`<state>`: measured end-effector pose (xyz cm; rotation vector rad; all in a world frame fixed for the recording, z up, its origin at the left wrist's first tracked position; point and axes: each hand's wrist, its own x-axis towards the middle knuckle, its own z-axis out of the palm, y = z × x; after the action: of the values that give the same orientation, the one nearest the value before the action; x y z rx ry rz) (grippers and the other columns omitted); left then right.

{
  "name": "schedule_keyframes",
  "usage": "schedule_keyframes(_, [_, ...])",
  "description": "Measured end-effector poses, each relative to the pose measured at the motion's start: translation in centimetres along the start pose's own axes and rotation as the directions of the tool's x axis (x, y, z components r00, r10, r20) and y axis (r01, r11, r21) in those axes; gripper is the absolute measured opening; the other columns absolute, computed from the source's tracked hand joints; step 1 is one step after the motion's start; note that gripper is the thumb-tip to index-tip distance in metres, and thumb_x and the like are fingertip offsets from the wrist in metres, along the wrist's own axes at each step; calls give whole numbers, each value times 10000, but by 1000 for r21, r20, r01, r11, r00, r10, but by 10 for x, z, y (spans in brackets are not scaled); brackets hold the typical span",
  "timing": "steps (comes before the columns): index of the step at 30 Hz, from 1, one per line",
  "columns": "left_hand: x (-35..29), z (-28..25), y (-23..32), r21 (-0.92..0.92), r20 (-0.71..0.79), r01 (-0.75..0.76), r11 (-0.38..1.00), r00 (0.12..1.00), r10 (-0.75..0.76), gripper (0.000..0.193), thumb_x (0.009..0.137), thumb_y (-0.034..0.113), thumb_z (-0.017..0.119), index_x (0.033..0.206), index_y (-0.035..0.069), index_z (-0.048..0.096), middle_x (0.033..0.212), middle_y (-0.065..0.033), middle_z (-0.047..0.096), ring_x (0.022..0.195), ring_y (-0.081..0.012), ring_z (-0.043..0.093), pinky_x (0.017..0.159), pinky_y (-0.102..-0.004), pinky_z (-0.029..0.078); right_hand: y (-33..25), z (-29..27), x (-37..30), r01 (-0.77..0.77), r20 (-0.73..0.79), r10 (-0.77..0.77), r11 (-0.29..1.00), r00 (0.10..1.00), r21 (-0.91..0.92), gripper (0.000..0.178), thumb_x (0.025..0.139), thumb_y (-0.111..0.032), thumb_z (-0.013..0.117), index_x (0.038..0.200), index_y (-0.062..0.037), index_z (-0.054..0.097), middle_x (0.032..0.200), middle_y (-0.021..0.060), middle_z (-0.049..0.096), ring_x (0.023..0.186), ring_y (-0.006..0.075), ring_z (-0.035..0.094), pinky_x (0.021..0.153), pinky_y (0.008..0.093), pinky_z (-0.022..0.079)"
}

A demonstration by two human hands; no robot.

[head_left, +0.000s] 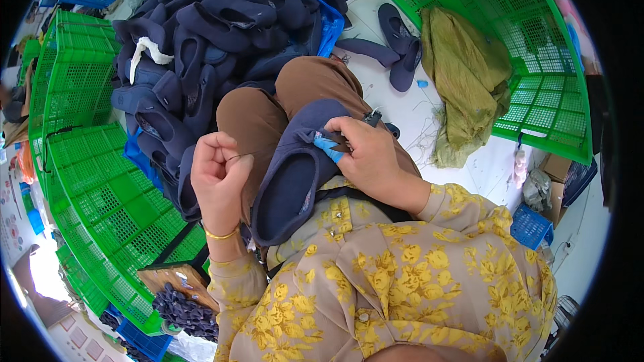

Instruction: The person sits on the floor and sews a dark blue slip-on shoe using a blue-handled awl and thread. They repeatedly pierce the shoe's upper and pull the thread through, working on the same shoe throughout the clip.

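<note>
A navy fabric slip-on shoe [285, 194] lies across my lap, its opening facing up and a small bow on its upper. My right hand [376, 157] is closed at the shoe's side, thumb and a finger with blue wrap pinching its upper near the bow. Small dark thread snips [341, 147] are tucked in the same hand, partly hidden by the fingers. To the left of the shoe, my left hand [221, 174] is raised, thumb and fingers pinched together on a thin, thread-like strand. Whether a needle is with it, I cannot tell.
A large heap of navy shoes [228, 10] rises beyond my knees on blue sheeting. Green plastic crates [100, 208] stand at the left, and another green crate [537, 47] is at the far right. An olive sack [463, 74] and several loose shoes [402, 70] lie on the white floor.
</note>
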<state>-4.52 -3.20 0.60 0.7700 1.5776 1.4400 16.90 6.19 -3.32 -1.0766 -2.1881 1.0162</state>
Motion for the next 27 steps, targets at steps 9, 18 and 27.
schedule_keyframes(9, [17, 13, -28, -287, -88, 186, 940, 972, -220, 319, 1051, 322, 442, 1076, 36, 581, 623, 20, 438, 512, -60, 337, 492, -224, 308, 4, -7, -12, -46, 81, 37, 993, 996, 111, 314, 767, -29, 662, 1060, -81, 563, 834, 97, 640, 699, 273, 637, 616, 367, 491])
schedule_keyframes(18, [18, 15, -31, -390, 40, 361, 847, 926, -376, 390, 1054, 406, 385, 1041, 59, 562, 625, 18, 435, 507, -68, 355, 465, -225, 287, 29, -54, -52, -468, 256, 396, 671, 882, 575, 102, 994, -148, 548, 1025, -51, 545, 883, -13, 565, 717, 69, 478, 663, 212, 407])
schedule_keyframes(27, [33, -5, -18, -421, 60, 337, 842, 937, -345, 134, 997, 119, 514, 1107, 51, 548, 743, -12, 492, 603, -88, 444, 530, -233, 370, 29, -56, -59, -485, 301, 384, 610, 873, 627, 99, 1003, -152, 541, 1002, -52, 546, 867, -42, 533, 695, 32, 407, 631, 194, 359])
